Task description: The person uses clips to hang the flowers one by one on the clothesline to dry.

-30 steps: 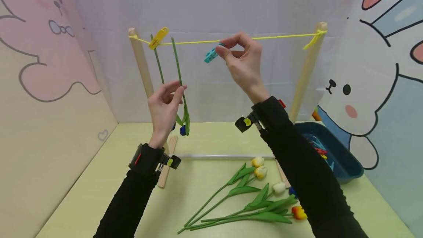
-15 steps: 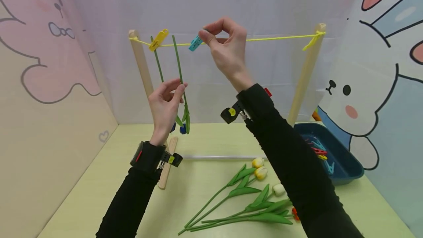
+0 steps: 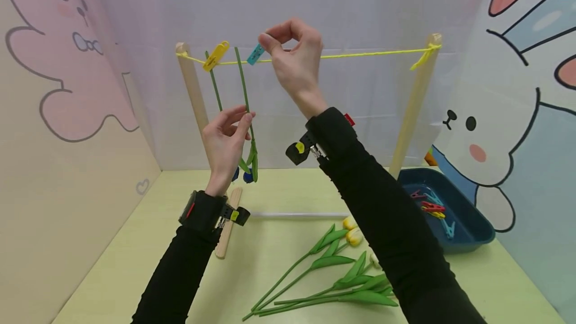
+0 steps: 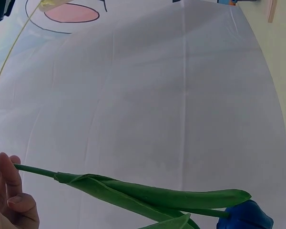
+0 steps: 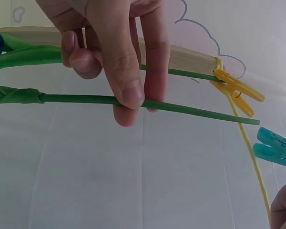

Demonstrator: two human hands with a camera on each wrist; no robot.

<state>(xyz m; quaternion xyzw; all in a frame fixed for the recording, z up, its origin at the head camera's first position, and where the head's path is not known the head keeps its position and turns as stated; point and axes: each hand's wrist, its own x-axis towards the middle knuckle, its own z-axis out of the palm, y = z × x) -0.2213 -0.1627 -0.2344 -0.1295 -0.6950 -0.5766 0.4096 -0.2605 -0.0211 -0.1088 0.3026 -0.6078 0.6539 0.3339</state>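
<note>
- In the head view, the yellow string [image 3: 373, 53] is tied between two wooden posts [image 3: 410, 109].
- Below the string, my left grip [image 3: 227, 136] is nearly closed: thumb and finger pinch the stem of the blue tulip [image 3: 254, 164]. Its flower points down, and the stem end rises a little above the string.
- At the string, my right grip [image 3: 297, 61] is nearly closed also, pinching the teal clothespin [image 3: 255, 54] just beside the stem end.
- On the string, the yellow clothespin [image 3: 216, 56] holds a second tulip [image 3: 215, 85], hanging flower down.
- Well below the string, other tulips [image 3: 330, 260] lie on the worktop [image 3: 112, 264]; under its right end stands the dark blue bin [image 3: 477, 239] with spare clothespins [image 3: 433, 207].
- In the left wrist view, my fingers hold the stem, and the blue flower is farther from the string.
- In the right wrist view, the stem crosses the string, the teal clothespin near its tip; if they touch the string, I cannot tell.
</note>
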